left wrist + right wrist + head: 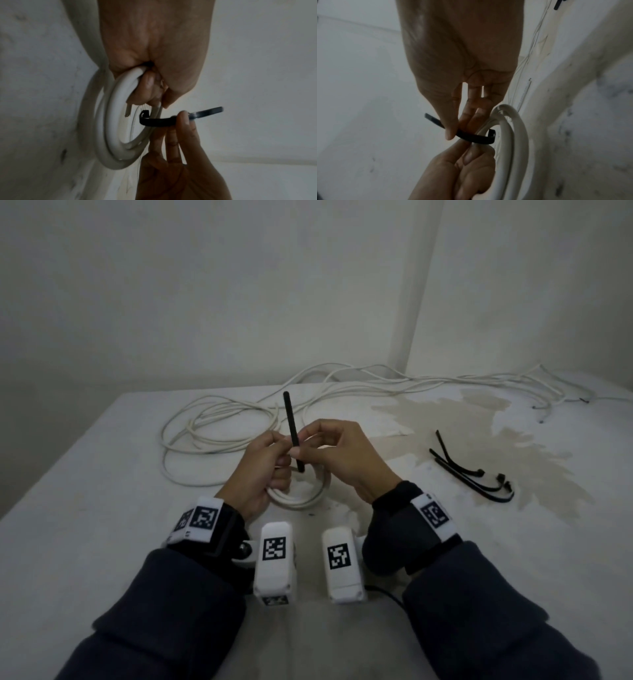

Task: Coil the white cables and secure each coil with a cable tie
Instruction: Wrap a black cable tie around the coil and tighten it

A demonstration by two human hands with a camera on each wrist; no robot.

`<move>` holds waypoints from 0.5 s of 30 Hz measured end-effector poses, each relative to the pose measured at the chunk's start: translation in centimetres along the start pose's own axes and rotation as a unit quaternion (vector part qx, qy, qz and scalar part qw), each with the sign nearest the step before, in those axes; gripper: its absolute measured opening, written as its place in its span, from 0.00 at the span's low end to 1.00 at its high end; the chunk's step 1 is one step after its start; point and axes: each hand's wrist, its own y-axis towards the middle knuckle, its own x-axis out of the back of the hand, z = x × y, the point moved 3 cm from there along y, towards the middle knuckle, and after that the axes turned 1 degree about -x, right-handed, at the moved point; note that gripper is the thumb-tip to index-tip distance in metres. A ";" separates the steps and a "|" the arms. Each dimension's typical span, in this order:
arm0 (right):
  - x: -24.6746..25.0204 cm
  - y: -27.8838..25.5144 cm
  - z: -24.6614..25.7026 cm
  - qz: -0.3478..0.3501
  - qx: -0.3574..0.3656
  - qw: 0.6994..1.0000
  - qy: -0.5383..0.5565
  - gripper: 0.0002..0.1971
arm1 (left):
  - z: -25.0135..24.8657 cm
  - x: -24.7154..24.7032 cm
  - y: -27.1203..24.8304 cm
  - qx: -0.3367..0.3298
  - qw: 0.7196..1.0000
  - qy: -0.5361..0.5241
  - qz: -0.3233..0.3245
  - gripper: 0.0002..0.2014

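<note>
I noted the left hand [265,470] clenched round the small white coil [301,494], held just above the table [102,508]. The right hand [346,460] pinched the black cable tie [294,436] near mid-length; its long axis stood nearly upright, free tip up and away, head end down inside the coil.

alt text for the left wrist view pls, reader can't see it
The left hand grips a coil of white cable while the right hand pinches a black cable tie beside it, the tie's head end near the coil. A pale surface lies behind.
</note>
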 end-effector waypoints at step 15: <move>2.2 0.5 -2.3 0.002 0.050 0.998 0.023 0.07 | 0.3 -0.7 -0.2 0.019 0.997 0.048 0.061 0.13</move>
